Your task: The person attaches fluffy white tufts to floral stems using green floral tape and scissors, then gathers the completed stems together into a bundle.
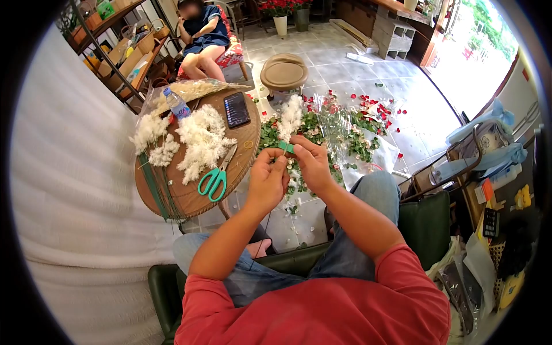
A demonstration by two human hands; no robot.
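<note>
Both of my hands meet in front of my knees, around the base of a fluffy white plume point(290, 117) that stands upright. My left hand point(268, 179) pinches its thin stem from below. Close beside it, my right hand point(311, 163) has its fingers closed on a strip of green tape point(286, 147) at the plume's base. To the left, on the round wooden table point(238, 168), lie scissors with teal handles point(213, 183), a pile of white plumes point(201, 137) and thin green stems point(155, 190).
The table also holds a phone point(236, 110) and a water bottle point(176, 103). Leaves and red petals point(368, 118) litter the floor ahead, near a round stool point(284, 72). A seated person point(204, 34) is at the back left.
</note>
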